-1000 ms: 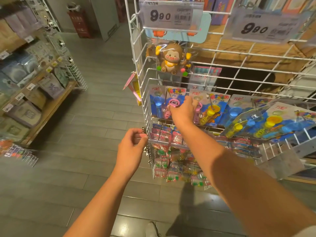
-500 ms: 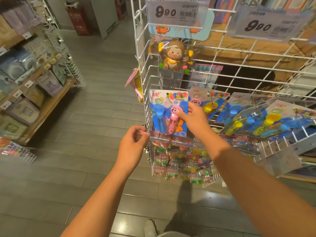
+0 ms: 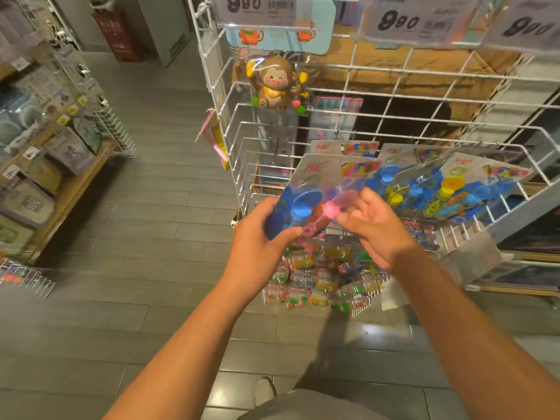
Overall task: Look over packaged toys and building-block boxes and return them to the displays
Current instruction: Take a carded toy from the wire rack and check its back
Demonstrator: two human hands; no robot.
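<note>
A carded blister pack of bubble toys (image 3: 315, 189), blue backing with a blue and a pink wand, is off the rack and tilted in front of me. My left hand (image 3: 257, 241) grips its lower left edge, thumb across the front. My right hand (image 3: 375, 228) is at its right side, fingertips at the pink wand, fingers loosely spread. More of the same packs (image 3: 448, 189) hang on the white wire rack (image 3: 378, 116). A brown monkey toy (image 3: 274, 83) hangs above.
Small colourful packets (image 3: 321, 277) fill the rack's lower row. Price tags reading 9.90 (image 3: 257, 7) sit on top. A wooden shelf with boxed goods (image 3: 39, 177) stands at the left across a grey tiled floor (image 3: 151, 222). My shoe (image 3: 265, 392) shows below.
The bubble toy pack has come off its hook toward me. My left hand left the rack edge and took hold of the pack; my right hand slid to its right side.
</note>
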